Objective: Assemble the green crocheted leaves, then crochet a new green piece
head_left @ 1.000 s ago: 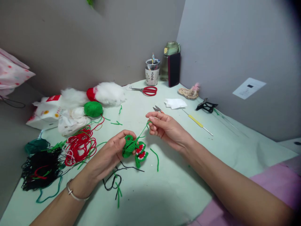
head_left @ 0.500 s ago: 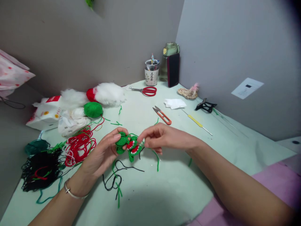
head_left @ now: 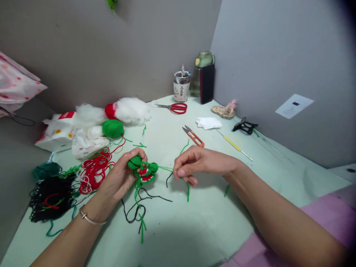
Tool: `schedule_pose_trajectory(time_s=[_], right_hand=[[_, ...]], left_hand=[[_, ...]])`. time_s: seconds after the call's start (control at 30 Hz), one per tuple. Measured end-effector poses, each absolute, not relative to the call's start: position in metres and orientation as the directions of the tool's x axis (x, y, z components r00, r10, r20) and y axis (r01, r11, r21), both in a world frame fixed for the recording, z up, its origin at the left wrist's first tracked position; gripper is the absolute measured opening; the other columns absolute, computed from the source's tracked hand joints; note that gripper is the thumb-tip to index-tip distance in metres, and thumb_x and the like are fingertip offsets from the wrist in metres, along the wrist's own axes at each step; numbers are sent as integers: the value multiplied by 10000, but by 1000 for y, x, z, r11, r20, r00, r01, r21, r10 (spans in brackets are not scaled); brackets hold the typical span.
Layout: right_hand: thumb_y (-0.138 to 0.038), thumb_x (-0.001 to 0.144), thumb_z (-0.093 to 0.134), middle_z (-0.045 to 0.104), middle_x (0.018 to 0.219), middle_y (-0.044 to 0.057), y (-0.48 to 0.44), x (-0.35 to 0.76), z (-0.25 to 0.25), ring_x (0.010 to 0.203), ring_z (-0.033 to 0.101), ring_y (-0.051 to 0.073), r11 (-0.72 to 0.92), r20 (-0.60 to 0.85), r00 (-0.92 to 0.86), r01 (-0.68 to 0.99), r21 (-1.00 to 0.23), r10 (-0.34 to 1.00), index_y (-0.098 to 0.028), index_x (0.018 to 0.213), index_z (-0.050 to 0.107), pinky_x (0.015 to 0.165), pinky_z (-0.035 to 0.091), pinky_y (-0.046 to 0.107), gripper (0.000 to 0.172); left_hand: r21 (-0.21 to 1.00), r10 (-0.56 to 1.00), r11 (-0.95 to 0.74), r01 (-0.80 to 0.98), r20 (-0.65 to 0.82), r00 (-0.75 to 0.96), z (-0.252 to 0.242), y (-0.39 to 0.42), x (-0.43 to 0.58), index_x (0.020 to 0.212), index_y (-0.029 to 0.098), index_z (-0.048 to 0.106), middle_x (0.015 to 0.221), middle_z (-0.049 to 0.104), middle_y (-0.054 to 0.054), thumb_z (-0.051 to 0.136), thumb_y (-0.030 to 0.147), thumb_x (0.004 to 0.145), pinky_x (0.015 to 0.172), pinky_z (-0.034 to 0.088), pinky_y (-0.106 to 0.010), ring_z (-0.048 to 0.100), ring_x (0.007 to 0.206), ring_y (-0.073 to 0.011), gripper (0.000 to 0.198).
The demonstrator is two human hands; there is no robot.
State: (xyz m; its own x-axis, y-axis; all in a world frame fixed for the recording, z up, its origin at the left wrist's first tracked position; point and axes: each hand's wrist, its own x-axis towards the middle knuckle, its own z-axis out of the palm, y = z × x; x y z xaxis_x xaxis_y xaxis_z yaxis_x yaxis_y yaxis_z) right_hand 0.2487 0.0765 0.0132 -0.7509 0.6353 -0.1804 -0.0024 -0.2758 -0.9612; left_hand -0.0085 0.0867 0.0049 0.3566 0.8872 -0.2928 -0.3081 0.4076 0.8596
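My left hand (head_left: 124, 171) is closed around a small green crocheted piece (head_left: 147, 178) with red, white-edged parts facing up. Part of the piece is hidden behind the fingers. To its right, my right hand (head_left: 187, 167) pinches green yarn (head_left: 166, 168), which runs taut from the crocheted piece to the fingertips. A thin, needle-like glint shows below the right fingers, too small to make out surely. Loose black yarn (head_left: 135, 218) lies on the table below the hands.
Orange thread snips (head_left: 198, 139), a yellow-handled crochet hook (head_left: 232, 143) and red-handled scissors (head_left: 178, 108) lie beyond the hands. At left are a green yarn ball (head_left: 112, 128), red yarn (head_left: 94, 172), black yarn netting (head_left: 54, 198) and white stuffing (head_left: 132, 110). A pen jar (head_left: 181, 91) stands behind.
My hands have drawn apart; the left has moved left with the crocheted piece and turned it. The green yarn between piece and right hand is now stretched out. The view has shifted slightly.
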Motion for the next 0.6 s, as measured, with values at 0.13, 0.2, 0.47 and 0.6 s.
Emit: schedule_pose_trajectory(time_s=[0.13,0.2,0.47,0.6], right_hand=[[-273,834,782,635,624,-35,80,249,13,473,503,52,-330,-143,-626,-194,-924,767,-127,898,753,539,532,210,162],[-289,835,779,602,586,-43,80,250,13,446,434,46,-368,-117,-611,-302,-880,783,-136,848,742,490,493,198,158],[-306,822,789,643,861,28,79,252,19,676,522,74,-250,-81,-443,-339,-907,893,-153,702,723,553,438,172,205],[-338,848,760,691,843,47,80,252,19,801,617,130,-204,-43,-463,-302,-931,885,-163,690,717,705,499,231,240]], left_hand=[[851,871,433,-298,-308,383,2,86,-11,834,197,687,770,583,14,742,534,841,584,466,-226,495,617,-114,341],[864,847,435,-252,-298,441,2,84,-12,920,209,708,866,627,-2,815,587,743,649,496,-240,563,693,-133,431],[894,785,426,-141,-287,549,0,83,-11,897,189,722,738,583,11,802,336,821,621,447,-180,501,636,-94,184],[894,822,429,-132,-325,468,-3,86,-13,890,207,708,738,593,21,758,316,868,542,384,-161,461,568,-72,122]])
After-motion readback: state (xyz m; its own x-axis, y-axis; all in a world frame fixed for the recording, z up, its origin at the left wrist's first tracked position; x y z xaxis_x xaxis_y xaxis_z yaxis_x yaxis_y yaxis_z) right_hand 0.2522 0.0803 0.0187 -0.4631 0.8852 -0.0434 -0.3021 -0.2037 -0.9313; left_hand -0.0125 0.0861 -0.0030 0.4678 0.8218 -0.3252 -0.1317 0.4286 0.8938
